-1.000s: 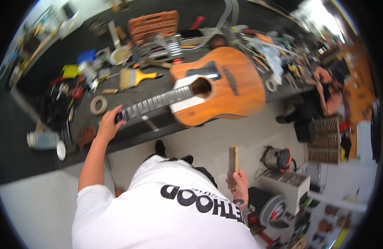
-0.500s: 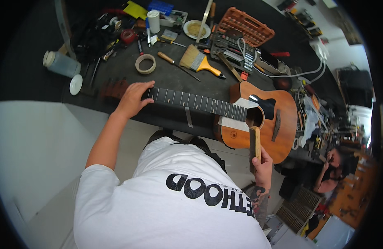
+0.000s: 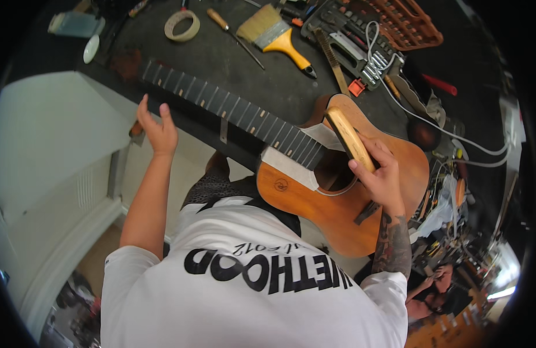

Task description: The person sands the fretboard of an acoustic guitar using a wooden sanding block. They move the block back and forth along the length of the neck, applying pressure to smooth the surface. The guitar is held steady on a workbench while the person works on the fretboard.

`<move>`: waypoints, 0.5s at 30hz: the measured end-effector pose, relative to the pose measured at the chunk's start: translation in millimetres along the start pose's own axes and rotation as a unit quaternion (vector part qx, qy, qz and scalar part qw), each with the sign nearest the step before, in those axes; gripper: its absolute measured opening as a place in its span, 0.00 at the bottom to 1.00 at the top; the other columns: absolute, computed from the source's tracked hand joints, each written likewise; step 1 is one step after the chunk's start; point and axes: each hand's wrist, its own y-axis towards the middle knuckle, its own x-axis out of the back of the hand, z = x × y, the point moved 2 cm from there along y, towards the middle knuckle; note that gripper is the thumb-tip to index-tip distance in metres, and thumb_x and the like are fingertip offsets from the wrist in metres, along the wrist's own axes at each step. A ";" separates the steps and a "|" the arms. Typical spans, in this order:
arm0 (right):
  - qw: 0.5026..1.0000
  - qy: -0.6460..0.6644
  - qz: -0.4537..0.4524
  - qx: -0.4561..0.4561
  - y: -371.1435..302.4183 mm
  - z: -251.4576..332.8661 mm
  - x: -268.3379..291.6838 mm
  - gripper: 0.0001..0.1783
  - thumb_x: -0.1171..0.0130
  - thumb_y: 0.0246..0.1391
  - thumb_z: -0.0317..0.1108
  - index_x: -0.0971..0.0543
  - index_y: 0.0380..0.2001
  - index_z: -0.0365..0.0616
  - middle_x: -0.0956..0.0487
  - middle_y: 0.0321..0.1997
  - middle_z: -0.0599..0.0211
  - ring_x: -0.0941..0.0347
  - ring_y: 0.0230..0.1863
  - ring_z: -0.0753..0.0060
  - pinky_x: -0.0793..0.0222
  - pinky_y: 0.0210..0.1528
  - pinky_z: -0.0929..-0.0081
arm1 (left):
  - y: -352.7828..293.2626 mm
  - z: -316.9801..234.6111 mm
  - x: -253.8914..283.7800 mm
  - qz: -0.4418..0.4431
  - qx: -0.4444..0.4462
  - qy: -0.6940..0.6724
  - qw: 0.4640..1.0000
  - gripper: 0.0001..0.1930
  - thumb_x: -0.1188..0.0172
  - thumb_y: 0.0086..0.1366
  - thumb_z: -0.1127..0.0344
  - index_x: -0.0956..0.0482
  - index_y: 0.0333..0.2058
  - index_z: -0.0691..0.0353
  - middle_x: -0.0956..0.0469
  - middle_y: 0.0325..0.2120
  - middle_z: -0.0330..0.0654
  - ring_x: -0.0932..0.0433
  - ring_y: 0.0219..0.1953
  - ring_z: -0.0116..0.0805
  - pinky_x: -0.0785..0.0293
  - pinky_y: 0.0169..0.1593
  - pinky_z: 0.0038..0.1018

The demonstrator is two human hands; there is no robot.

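An acoustic guitar point(image 3: 361, 226) with a brown wooden body lies face up on the dark bench. Its fretboard point(image 3: 221, 110) runs to the upper left, and pale masking sheets point(image 3: 289, 167) cover the top on both sides of the fretboard end. My right hand point(image 3: 381, 171) grips a long wooden block point(image 3: 350, 138) with a dark strip along one side, held above the soundhole area. What the strip is made of, I cannot make out. My left hand point(image 3: 159, 127) is off the guitar, fingers spread, holding nothing, in front of the bench edge below the neck.
Beyond the neck lie a tape roll point(image 3: 182, 25), a wooden-handled screwdriver point(image 3: 236, 37) and a wide yellow-handled paintbrush point(image 3: 276, 39). An orange tool case point(image 3: 404, 26) sits at the far right, with a white cable point(image 3: 430, 122) beside it. Another person point(image 3: 433, 290) works at lower right.
My left hand has left the neck near the headstock and moved toward me. My right hand has carried the wooden block up over the guitar's body. The view has shifted closer.
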 end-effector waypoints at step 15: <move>0.959 -0.136 0.067 0.238 60.2 -12.3 -11.6 0.32 0.23 0.41 0.26 0.16 0.54 0.39 0.21 0.42 0.60 0.27 0.37 0.67 0.28 0.39 0.74 | 17.6 -4.3 -76.6 -0.072 -0.151 0.137 0.976 0.59 0.29 0.55 0.65 0.63 0.75 0.60 0.60 0.76 0.59 0.55 0.76 0.60 0.52 0.76 0.47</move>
